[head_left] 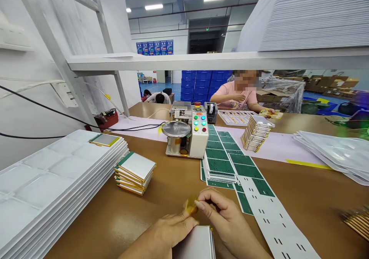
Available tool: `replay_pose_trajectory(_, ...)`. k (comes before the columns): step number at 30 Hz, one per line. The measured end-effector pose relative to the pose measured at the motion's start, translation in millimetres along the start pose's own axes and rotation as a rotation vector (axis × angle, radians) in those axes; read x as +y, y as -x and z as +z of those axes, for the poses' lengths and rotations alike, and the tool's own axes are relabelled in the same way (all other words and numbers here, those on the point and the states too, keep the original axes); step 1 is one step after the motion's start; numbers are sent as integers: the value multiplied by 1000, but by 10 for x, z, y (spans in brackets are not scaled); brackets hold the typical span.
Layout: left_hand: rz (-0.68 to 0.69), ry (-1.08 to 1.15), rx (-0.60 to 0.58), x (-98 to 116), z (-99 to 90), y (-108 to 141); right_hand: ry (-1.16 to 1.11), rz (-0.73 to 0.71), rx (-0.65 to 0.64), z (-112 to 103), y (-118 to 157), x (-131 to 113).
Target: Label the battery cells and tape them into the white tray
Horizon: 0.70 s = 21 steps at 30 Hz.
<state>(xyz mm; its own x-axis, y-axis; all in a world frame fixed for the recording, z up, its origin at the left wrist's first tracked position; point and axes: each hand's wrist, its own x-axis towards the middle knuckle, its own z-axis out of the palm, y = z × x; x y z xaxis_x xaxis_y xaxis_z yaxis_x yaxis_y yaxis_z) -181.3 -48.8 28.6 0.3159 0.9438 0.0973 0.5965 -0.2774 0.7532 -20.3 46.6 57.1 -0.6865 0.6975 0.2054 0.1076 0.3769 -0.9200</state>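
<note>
- Right hand (225, 216): thumb and forefinger brought together in a pinch on a small piece of amber film (191, 205); the other fingers are curled in. A fingertip hold probably suits something this thin and limp.
- Left hand (168, 230): partly closed, thumb bent inward, fingertips meeting the lower side of the film. Whether it grips the film or only backs it, I cannot tell.
- Film: held between the two hands, just above the far end of a silver flat piece (194, 243); somewhat blurred.
- Silver piece: at the near edge of view, beneath the left hand, which covers its far left corner. The hand's weight there likely steadies it. More than one layer seems to show along its right edge.
- Similar pieces with green ends and amber edges (140, 165) are piled on the table (173, 190), left of the hands, edges slightly staggered; presumably set there for easy reach.
- White trays (57, 166) stacked farther left, one more flat piece (104, 140) lying on the top tray's far corner.
- Machine with a round disc and coloured buttons (184, 132) stands beyond the hands, its button panel turned toward this side, likely so it can be worked from here.
- Green-and-white slotted sheets (250, 174) run along the right, overlapping, apparently fanned to keep each one liftable.
</note>
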Motion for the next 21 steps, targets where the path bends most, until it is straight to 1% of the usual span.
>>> replay_pose_trajectory(1, -14, -28, 9, 1, 6, 17, 40, -71, 57, -3, -19, -3)
replay_pose_trajectory(3, -39, -66, 25, 9, 17, 57, 96, -177, 244, -59, -56, -30)
replay_pose_trajectory(4, -55, -101, 37, 19, 19, 77, 106, -188, 343, -107, -70, -52)
replay_pose_trajectory(5, -76, -159, 60, 34, 16, 95, 97, -158, 409, -161, -77, -78)
replay_pose_trajectory(6, -98, -242, 96, 53, 8, 109, 59, -98, 426, -212, -77, -105)
replay_pose_trajectory(7, -120, -341, 150, 75, -6, 117, -12, -21, 388, -251, -70, -128)
replay_pose_trajectory(8, -144, -444, 216, 99, -24, 120, -110, 64, 310, -271, -57, -144)
replay_pose_trajectory(10, -187, -591, 348, 145, -70, 112, -336, 238, 137, -241, -21, -148)
replay_pose_trajectory(11, -207, -630, 397, 164, -93, 104, -430, 311, 81, -195, -2, -138)
replay_pose_trajectory(13, -237, -682, 440, 196, -130, 87, -522, 406, 41, -76, 34, -106)
replay_pose_trajectory(15, -250, -703, 445, 220, -148, 78, -510, 408, 59, 29, 60, -87)
replay_pose_trajectory(17, -269, -684, 432, 236, -145, 76, -448, 350, 76, 83, 77, -102)
replay_pose_trajectory(19, -288, -645, 409, 245, -128, 82, -352, 289, 52, 85, 86, -136)
replay_pose_trajectory(21, -300, -621, 395, 246, -107, 91, -204, 252, 13, 56, 87, -149)
